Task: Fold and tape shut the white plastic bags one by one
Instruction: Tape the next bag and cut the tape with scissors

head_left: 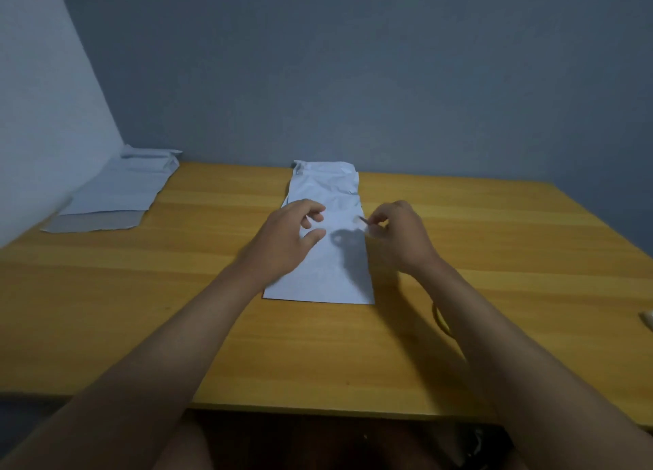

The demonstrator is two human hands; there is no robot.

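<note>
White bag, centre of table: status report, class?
Left hand open over white bag. Right hand pinching small strip, likely tape. Nothing obstructing.

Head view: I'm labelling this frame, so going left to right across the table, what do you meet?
Stack of flat white plastic bags at the far left corner → left hand → long folded white plastic bag in the middle → right hand, pinching a small piece that looks like clear tape → small white object at the right edge.
</note>
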